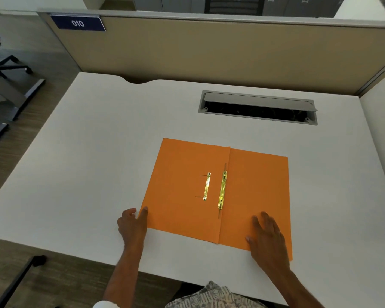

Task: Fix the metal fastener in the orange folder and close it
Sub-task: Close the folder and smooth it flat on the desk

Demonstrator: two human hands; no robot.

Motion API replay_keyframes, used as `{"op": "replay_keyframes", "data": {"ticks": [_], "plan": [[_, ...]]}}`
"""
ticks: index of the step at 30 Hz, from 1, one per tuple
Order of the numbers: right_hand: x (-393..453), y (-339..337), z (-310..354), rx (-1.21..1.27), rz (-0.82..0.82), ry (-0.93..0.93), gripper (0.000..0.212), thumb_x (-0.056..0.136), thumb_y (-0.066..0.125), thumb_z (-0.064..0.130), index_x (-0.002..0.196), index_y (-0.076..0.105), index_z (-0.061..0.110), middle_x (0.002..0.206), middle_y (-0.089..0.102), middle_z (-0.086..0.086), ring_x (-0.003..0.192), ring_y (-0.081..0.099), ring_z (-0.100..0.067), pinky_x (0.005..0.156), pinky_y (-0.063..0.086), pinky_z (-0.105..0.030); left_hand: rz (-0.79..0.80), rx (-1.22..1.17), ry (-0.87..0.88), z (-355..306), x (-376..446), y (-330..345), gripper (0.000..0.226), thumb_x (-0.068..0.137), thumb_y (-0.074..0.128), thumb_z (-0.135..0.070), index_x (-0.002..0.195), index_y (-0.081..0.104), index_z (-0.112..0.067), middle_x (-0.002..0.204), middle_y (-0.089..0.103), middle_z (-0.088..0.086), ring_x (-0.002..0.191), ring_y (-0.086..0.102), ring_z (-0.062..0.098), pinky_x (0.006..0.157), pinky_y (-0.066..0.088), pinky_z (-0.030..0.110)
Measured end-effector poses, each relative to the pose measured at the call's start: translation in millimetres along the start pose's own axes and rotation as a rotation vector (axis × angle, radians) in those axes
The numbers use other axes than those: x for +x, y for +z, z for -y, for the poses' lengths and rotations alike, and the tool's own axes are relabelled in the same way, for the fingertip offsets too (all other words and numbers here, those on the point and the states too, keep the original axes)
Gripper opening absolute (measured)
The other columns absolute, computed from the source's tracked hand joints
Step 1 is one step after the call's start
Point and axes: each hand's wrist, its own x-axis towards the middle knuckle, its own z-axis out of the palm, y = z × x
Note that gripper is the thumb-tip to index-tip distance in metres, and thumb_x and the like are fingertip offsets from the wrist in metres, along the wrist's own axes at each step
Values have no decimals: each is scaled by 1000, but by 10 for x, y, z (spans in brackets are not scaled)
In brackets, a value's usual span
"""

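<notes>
The orange folder (180,174) lies open and flat on the white desk (87,152). A brass fastener bar (207,186) rests loose on the left flap, two thin prongs sticking out to its left. A second, longer brass strip (222,190) sits along the centre fold. My left hand (132,225) touches the folder's near left corner with its fingertips. My right hand (268,237) lies flat, fingers spread, on the near part of the right flap. Neither hand holds anything.
A cable tray (257,108) with its grey lid raised is sunk into the desk behind the folder. A beige partition (209,45) with a blue "010" label (77,23) borders the far edge. Chair bases (11,65) stand on the floor at left.
</notes>
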Motion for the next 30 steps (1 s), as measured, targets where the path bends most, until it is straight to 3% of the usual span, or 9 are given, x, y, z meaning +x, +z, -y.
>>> {"op": "replay_keyframes", "data": {"ticks": [4, 8, 13, 18, 22, 26, 30], "plan": [[28, -29, 28, 6, 9, -14, 63, 86, 69, 36, 140, 47, 11, 152, 35, -18, 137, 35, -41, 101, 45, -54, 67, -247, -111, -121, 54, -180, 35, 92, 67, -31, 115, 67, -5, 118, 66, 15, 107, 61, 32, 90, 48, 43], [74, -54, 55, 19, 5, -32, 63, 87, 66, 39, 141, 45, 13, 154, 33, -16, 138, 34, -40, 102, 44, -54, 57, -362, -6, -316, -113, -416, 12, 92, 66, -28, 94, 69, -17, 96, 70, 1, 94, 62, 25, 82, 51, 42], [91, -84, 81, 38, 15, -40, 64, 89, 64, 41, 142, 44, 13, 155, 32, -16, 138, 33, -41, 104, 42, -54, 84, -405, 142, -545, -475, -629, 11, 92, 64, -19, 100, 71, -16, 100, 71, 3, 91, 65, 22, 67, 51, 33], [73, -112, 39, 65, 26, -70, 59, 91, 62, 35, 143, 44, 13, 157, 29, -15, 141, 31, -38, 107, 40, -53, 151, -432, 275, -775, -947, -683, 10, 90, 69, -18, 89, 73, -27, 91, 73, -3, 87, 67, 21, 72, 56, 39], [22, -80, -63, 144, 1, -83, 54, 89, 68, 26, 138, 51, 9, 156, 30, -18, 138, 37, -41, 107, 41, -54, 235, -434, 366, -929, -1331, -633, 14, 86, 73, -19, 84, 73, -33, 83, 74, -7, 77, 67, 16, 64, 58, 35], [-52, -22, -188, 166, -83, -133, 43, 94, 57, 31, 128, 59, 5, 146, 45, -23, 127, 49, -45, 98, 47, -56, 291, -399, 468, -1047, -1605, -497, 16, 84, 75, -18, 83, 72, -33, 77, 72, -3, 65, 64, 13, 54, 52, 20], [-123, -5, -314, 149, -125, -136, 45, 92, 56, 37, 122, 63, 4, 139, 52, -24, 120, 56, -46, 91, 51, -57, 372, -389, 507, -1125, -1810, -331, 13, 84, 76, -17, 85, 73, -30, 76, 72, -2, 64, 65, 12, 51, 51, 18]]}}
